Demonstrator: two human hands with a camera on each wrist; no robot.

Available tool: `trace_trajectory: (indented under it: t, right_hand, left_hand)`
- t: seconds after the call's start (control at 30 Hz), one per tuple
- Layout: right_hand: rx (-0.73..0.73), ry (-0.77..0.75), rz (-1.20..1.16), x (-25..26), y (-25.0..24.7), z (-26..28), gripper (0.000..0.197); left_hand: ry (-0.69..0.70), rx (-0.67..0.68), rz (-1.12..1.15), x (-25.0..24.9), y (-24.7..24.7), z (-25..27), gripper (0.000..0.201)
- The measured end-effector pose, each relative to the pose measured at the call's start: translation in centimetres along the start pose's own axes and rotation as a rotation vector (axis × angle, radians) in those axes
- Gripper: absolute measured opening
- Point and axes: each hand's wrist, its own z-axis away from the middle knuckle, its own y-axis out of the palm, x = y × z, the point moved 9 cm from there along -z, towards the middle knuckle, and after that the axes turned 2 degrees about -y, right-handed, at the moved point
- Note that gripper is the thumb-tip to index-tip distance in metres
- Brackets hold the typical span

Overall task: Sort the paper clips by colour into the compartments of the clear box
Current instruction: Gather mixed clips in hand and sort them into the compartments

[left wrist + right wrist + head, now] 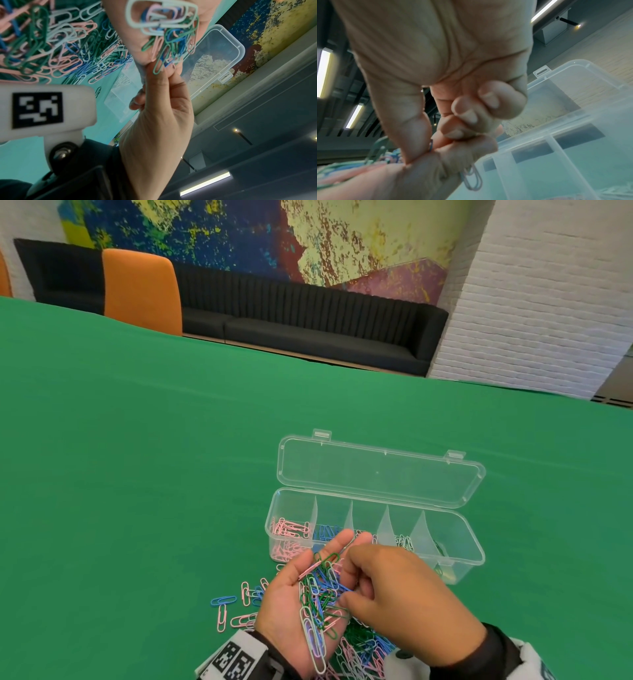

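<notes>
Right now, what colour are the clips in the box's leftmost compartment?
Pink clips, clearest in the head view.

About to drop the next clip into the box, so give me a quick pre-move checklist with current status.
1. Clear box lid open: ok.
2. Left hand palm up, cupping the mixed clips: ok.
3. Right hand grip on a single clip: cannot tell; a blue clip shows at thumb and fingertip, but others may be caught.
4. Blue compartment located, second from the left beside the pink clips: ok.
5. Path to the box free: ok; it sits just beyond both hands.
6. Loose pile on the table under the hands: not ok, much unsorted.
</notes>
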Motion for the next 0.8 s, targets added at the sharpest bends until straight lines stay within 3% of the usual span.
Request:
trace_trajectory:
  t: [0.1,0.17,0.23,0.27,0.33,0.57,0.8]
  right_hand:
    - [0.000,-0.019,0.018,0.0,0.0,-0.1,0.012]
    - [0.004,-0.023,0.012,0.0,0.0,-0.1,0.007]
    - [0.009,-0.021,-0.003,-0.1,-0.1,0.0,0.008]
    - [0.007,-0.018,-0.006,-0.1,-0.2,0.0,0.011]
    - [-0.001,0.001,-0.004,-0.5,-0.5,0.1,0.017]
    - [-0.014,0.044,0.007,-1.9,-2.5,1.0,0.011]
    - [0.001,0.012,-0.192,-1.2,-2.1,0.8,0.012]
  left_hand:
    - [-0.018,-0.043,-0.078,0.0,-0.5,-0.1,0.052]
    - [-0.042,0.007,-0.059,0.2,-0.2,0.0,0.048]
    - [-0.068,0.054,-0.034,0.4,0.1,0.1,0.065]
    - [-0.067,0.058,-0.034,0.5,0.3,0.1,0.065]
    - [-0.026,0.000,-0.055,0.1,-0.2,-0.1,0.042]
    - [-0.028,-0.067,-0.043,0.4,-0.3,0.0,0.049]
    - [-0.048,-0.064,0.000,0.8,-0.5,0.1,0.048]
